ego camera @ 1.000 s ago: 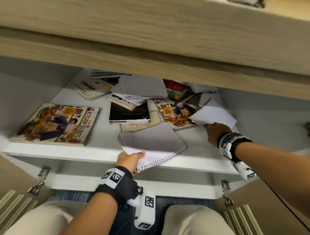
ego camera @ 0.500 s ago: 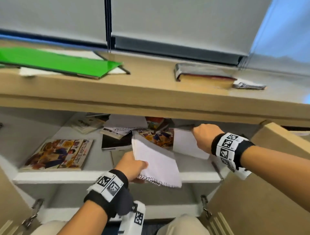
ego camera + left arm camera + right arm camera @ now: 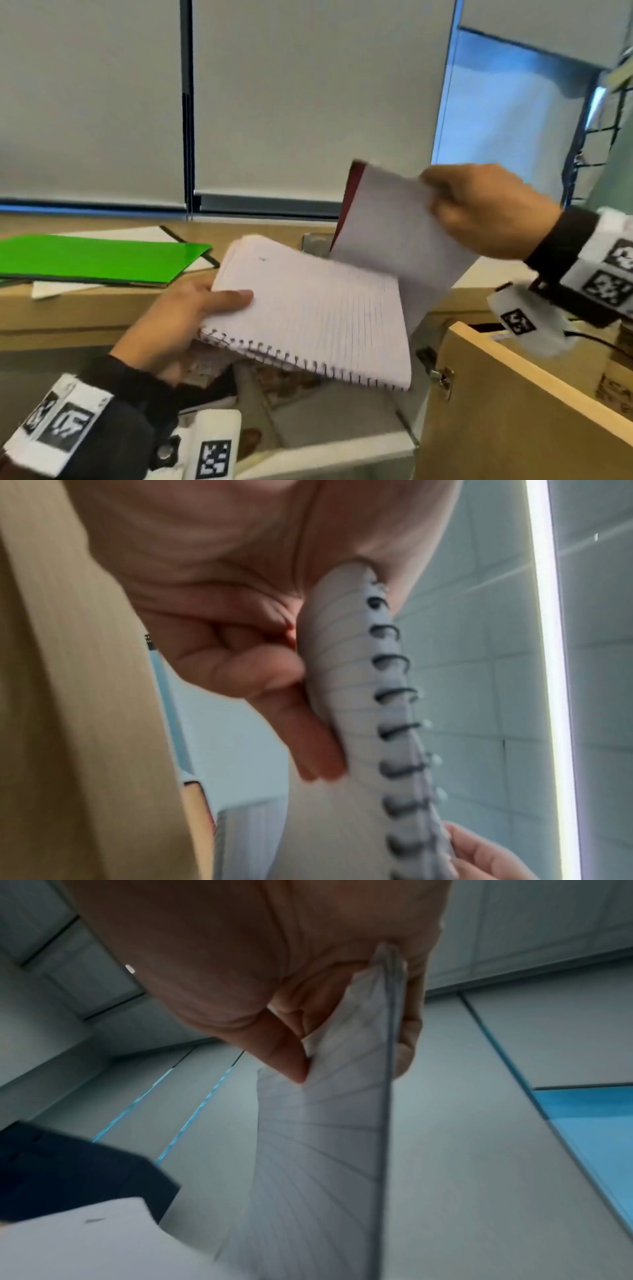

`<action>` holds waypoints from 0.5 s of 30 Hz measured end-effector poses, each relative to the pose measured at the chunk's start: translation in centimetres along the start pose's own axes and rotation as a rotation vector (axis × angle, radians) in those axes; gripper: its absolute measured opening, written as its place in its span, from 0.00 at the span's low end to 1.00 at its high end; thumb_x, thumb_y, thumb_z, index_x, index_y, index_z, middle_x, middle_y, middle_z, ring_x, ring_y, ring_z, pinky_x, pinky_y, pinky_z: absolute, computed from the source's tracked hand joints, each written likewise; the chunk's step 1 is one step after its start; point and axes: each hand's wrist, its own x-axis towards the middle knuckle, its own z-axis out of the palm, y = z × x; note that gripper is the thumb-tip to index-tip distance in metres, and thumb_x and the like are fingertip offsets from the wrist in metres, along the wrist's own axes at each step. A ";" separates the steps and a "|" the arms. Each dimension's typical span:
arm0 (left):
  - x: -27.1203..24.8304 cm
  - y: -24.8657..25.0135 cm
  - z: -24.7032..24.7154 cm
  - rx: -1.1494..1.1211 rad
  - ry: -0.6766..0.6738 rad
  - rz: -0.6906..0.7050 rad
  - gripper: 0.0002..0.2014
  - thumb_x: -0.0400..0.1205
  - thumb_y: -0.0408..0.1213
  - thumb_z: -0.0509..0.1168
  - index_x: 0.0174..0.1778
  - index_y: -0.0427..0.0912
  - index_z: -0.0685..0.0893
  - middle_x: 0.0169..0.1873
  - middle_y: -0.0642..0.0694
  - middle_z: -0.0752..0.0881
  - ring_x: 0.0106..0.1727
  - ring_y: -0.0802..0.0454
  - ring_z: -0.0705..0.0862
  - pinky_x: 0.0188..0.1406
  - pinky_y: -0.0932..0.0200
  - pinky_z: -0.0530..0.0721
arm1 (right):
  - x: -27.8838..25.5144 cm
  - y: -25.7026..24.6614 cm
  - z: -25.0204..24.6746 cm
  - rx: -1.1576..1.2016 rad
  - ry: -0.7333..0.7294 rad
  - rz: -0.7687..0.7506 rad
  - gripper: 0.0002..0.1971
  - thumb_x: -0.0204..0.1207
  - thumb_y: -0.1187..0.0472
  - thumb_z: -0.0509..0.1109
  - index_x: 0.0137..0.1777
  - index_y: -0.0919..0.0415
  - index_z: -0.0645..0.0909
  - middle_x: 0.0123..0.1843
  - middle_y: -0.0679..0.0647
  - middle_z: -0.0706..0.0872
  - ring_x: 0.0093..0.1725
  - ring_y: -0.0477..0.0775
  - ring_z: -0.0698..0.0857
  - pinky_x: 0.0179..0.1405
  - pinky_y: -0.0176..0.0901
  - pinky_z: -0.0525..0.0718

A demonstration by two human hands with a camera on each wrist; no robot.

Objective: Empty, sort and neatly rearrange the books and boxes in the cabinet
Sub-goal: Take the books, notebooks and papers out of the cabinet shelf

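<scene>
- Our left hand grasps a spiral notebook by its corner near the wire binding, thumb on the lined top page, holding it above the open cabinet.
- Our right hand pinches a thin lined notebook with a dark red cover, lifted over the counter.
- A green folder lies on the counter to the left.
- The cabinet door stands open at right.

No text, brand or number can be read. The spiral notebook shows only blank ruled lines, and the wristbands at seven o'clock carry only black-and-white square marker patterns.
</scene>
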 end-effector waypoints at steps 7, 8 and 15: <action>4.4 0.9 2.3 -0.274 0.377 0.160 0.09 0.82 0.33 0.65 0.56 0.46 0.83 0.42 0.46 0.88 0.34 0.50 0.85 0.12 0.66 0.75 | 4.0 8.0 -0.8 0.240 0.410 0.447 0.09 0.80 0.64 0.60 0.55 0.64 0.78 0.50 0.62 0.80 0.50 0.62 0.77 0.46 0.45 0.69; 4.8 0.7 2.8 -0.303 0.388 0.146 0.11 0.84 0.33 0.63 0.61 0.46 0.82 0.47 0.43 0.89 0.41 0.44 0.86 0.12 0.66 0.75 | 4.3 9.4 0.3 0.305 0.453 0.530 0.12 0.79 0.64 0.60 0.59 0.65 0.78 0.55 0.65 0.82 0.55 0.64 0.79 0.49 0.47 0.72; 7.6 -0.6 5.5 -0.338 0.369 0.114 0.14 0.85 0.34 0.62 0.67 0.47 0.78 0.52 0.41 0.89 0.47 0.40 0.87 0.12 0.62 0.76 | 5.6 14.9 9.8 0.827 0.306 1.135 0.14 0.83 0.71 0.56 0.64 0.74 0.76 0.65 0.66 0.81 0.62 0.70 0.82 0.50 0.50 0.86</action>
